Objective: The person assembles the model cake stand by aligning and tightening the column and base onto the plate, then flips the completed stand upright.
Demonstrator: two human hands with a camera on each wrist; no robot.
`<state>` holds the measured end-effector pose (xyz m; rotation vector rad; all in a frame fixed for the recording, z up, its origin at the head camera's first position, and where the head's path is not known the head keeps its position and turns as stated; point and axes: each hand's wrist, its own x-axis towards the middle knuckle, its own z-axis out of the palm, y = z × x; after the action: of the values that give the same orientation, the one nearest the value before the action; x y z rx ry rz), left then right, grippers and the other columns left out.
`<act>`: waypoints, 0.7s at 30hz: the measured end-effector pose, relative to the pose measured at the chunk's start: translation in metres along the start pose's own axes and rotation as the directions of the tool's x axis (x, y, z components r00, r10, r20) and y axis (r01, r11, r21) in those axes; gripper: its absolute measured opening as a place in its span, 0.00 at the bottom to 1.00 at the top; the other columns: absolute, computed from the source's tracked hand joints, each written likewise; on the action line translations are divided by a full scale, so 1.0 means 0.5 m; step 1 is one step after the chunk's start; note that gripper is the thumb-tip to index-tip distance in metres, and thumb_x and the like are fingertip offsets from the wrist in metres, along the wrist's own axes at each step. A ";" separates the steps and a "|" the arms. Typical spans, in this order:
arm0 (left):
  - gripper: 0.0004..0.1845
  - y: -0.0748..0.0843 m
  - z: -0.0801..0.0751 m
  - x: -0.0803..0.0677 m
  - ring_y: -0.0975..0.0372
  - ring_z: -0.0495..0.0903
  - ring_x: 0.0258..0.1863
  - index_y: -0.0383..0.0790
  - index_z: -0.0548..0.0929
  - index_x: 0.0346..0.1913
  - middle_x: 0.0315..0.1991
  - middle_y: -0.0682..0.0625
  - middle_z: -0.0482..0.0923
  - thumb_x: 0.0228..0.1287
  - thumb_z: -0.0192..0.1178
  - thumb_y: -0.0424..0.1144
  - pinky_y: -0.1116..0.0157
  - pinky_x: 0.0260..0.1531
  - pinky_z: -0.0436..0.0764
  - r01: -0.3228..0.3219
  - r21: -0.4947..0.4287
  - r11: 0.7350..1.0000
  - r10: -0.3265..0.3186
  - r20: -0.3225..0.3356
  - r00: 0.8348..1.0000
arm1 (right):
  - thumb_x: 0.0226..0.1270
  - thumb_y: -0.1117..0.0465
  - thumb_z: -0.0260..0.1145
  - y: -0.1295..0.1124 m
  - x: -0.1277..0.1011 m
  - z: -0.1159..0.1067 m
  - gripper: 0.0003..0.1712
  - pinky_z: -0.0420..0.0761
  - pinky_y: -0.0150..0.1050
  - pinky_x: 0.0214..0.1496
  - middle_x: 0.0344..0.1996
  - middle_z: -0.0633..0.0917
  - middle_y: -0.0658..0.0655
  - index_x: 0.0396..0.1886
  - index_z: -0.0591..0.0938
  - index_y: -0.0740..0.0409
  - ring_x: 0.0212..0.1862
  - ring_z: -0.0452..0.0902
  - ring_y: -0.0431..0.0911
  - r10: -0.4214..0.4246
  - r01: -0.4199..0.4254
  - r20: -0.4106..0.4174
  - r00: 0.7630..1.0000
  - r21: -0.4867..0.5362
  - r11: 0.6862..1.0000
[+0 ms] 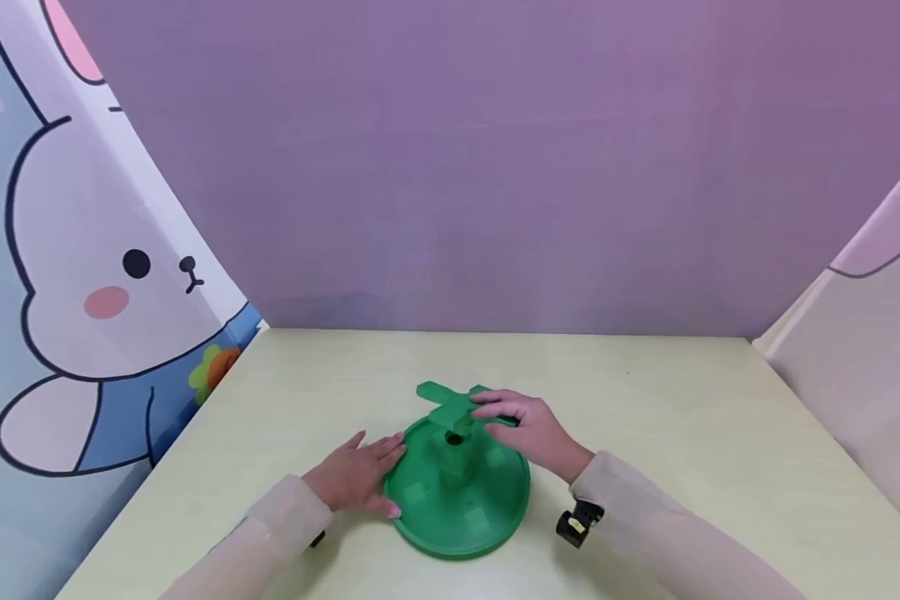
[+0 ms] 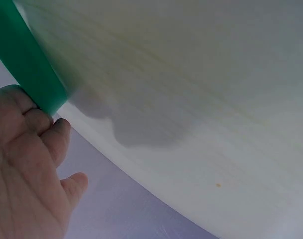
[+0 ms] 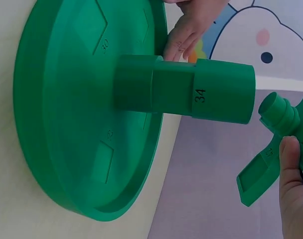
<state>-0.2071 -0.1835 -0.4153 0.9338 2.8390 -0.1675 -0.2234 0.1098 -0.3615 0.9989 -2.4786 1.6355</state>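
A green round base [image 1: 435, 542] lies on the pale table [image 1: 645, 433], with a hollow upright post [image 1: 456, 467] at its centre. My left hand [image 1: 356, 477] lies flat on the table, its straight fingers against the base's left rim [image 2: 27, 69]. My right hand [image 1: 528, 429] pinches a green cross-shaped piece [image 1: 444, 403] just above the post's open top. In the right wrist view the post [image 3: 191, 89] is marked 34. The piece's round plug end [image 3: 278, 112] sits close to the post's mouth, outside it, and the base [image 3: 67, 124] shows raised diamond marks.
A cartoon rabbit backdrop [image 1: 82, 292] stands along the table's left side, a purple wall [image 1: 495, 167] at the back and a pale panel [image 1: 855, 350] on the right. A small black camera [image 1: 576, 523] hangs under my right wrist.
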 end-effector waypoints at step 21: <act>0.50 -0.020 0.004 -0.022 0.53 0.65 0.70 0.32 0.67 0.70 0.72 0.43 0.62 0.54 0.62 0.66 0.47 0.67 0.62 0.000 -0.036 0.999 0.000 0.017 1.000 | 0.61 0.74 0.62 -0.003 0.002 0.055 0.12 0.80 0.32 0.49 0.54 0.82 0.65 0.42 0.87 0.66 0.60 0.74 0.63 -0.128 0.142 0.098 0.987 -0.148 0.979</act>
<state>-0.2043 -0.1980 -0.4148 0.9207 2.8168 -0.1228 -0.2146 0.0859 -0.3726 1.2127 -2.4826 1.3667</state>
